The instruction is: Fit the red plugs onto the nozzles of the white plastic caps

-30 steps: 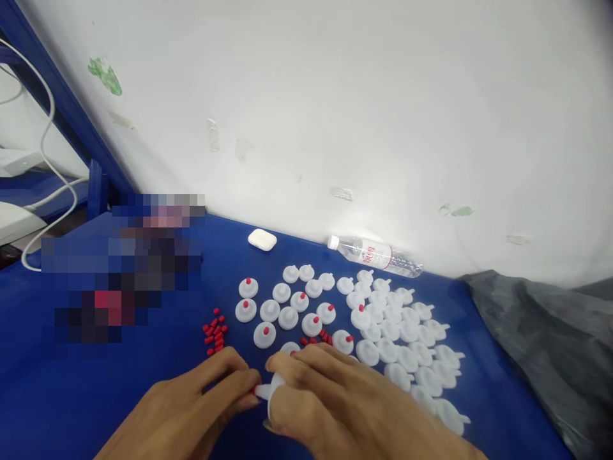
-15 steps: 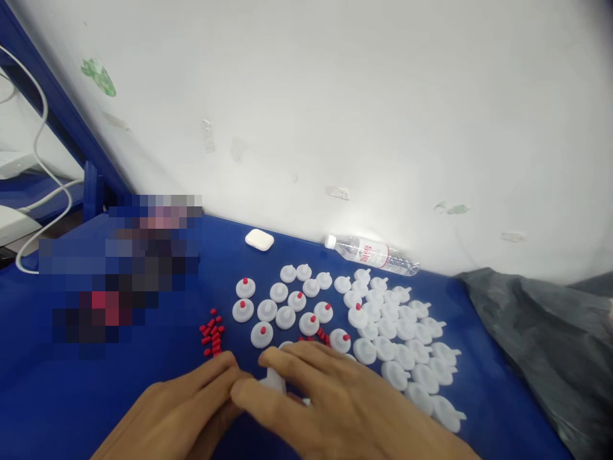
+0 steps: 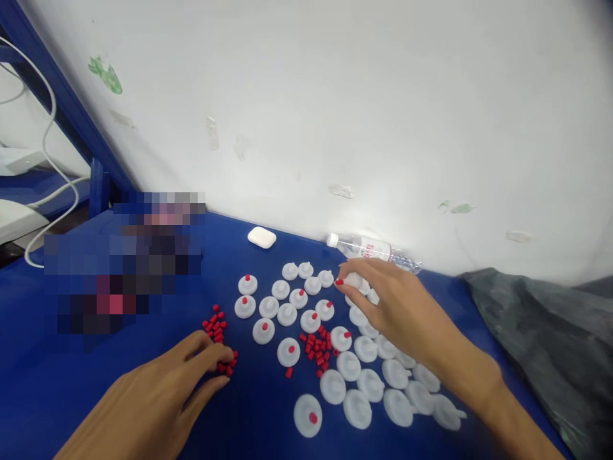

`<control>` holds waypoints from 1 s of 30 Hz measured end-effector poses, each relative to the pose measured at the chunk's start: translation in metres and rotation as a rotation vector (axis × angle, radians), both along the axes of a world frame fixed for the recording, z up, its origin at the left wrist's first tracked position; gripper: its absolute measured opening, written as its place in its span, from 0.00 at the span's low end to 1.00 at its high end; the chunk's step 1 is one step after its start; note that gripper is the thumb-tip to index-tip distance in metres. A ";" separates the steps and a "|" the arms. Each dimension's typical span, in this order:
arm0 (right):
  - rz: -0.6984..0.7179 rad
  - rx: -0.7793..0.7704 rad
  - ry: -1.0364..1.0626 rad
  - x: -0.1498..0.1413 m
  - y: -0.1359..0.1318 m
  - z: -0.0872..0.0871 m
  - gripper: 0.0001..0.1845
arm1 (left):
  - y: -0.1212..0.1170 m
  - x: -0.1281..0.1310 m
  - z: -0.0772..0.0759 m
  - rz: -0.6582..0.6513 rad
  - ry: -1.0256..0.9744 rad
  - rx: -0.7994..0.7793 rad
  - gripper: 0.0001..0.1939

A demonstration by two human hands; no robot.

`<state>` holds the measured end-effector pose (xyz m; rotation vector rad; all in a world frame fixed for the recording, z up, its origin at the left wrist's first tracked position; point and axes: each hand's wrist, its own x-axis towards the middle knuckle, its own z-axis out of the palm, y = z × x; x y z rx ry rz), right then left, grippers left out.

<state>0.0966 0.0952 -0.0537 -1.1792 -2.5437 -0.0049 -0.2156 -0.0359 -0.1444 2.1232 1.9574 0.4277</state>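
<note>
My right hand [image 3: 383, 294] pinches a white stemmed disc [image 3: 353, 280] over the back of the disc group, with a small red cap [image 3: 339, 282] at the fingertips. Whether this cap sits on the disc's stem I cannot tell. My left hand [image 3: 191, 377] is at the front left, its thumb and fingers apart beside a small pile of red caps [image 3: 230, 368]. Near the front edge lies a red-capped white disc [image 3: 305, 409]. Several more discs have red caps on their stems, such as the disc [image 3: 288, 351] in the middle.
Many bare white discs [image 3: 397, 409] lie on the blue tabletop [image 3: 258, 421] at the right. A second pile of red caps [image 3: 317, 348] is among the discs. Along the wall are a clear bottle [image 3: 354, 246] and a white rounded case [image 3: 262, 237]. Dark plastic sheeting [image 3: 517, 313] covers the right side.
My hands, close together around a white piece before, have separated. The right hand has moved up and back to the discs; the left has moved to the red caps. A capped disc now shows in front.
</note>
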 end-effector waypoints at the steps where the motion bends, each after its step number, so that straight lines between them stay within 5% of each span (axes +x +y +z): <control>1: -0.014 -0.005 -0.022 0.001 0.003 -0.002 0.05 | 0.002 0.002 0.002 -0.014 0.005 -0.020 0.21; 10: -0.009 -0.068 -0.122 0.001 0.019 -0.025 0.04 | 0.013 0.012 0.018 -0.087 0.022 -0.041 0.25; 17: -0.109 -0.073 -0.088 0.007 0.019 -0.014 0.09 | 0.010 0.014 0.011 -0.123 0.048 0.033 0.25; 22: -0.207 -0.083 -0.041 0.017 0.029 -0.025 0.09 | 0.014 0.013 0.009 -0.145 0.119 -0.006 0.27; 26: -0.194 -0.136 -0.012 0.017 0.033 -0.031 0.06 | 0.016 0.018 0.016 -0.142 0.116 -0.055 0.27; 30: -0.175 -0.171 0.091 0.012 0.024 -0.016 0.07 | 0.015 0.020 0.025 -0.097 0.082 -0.049 0.26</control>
